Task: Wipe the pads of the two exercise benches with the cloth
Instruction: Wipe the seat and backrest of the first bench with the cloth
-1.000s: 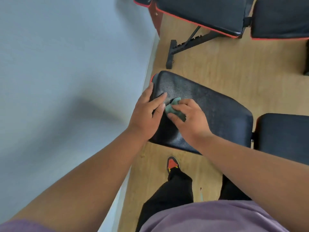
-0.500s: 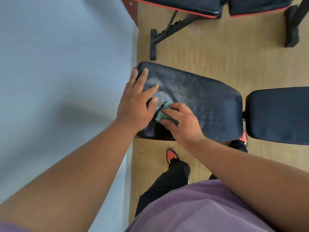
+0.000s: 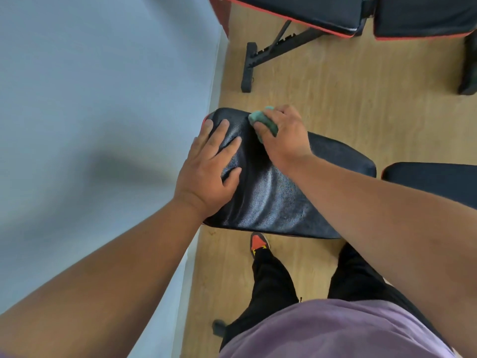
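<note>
Cloth (image 3: 263,121), clamped in right hand (image 3: 284,136) fingers, now up at pad (image 3: 271,200) far corner from mid-pad; left hand (image 3: 206,171) flat, fingers apart, bracing; near bench barely begun.

Right hand (image 3: 284,135) gripping cloth (image 3: 263,121) on pad (image 3: 271,197), left hand (image 3: 206,171) flat

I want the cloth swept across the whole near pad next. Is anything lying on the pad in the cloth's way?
Only the left hand, resting flat on the wall-side end of the near pad. The right hand grips the cloth at the pad's far edge. The right forearm crosses above the pad; its visible surface is otherwise bare.
</note>
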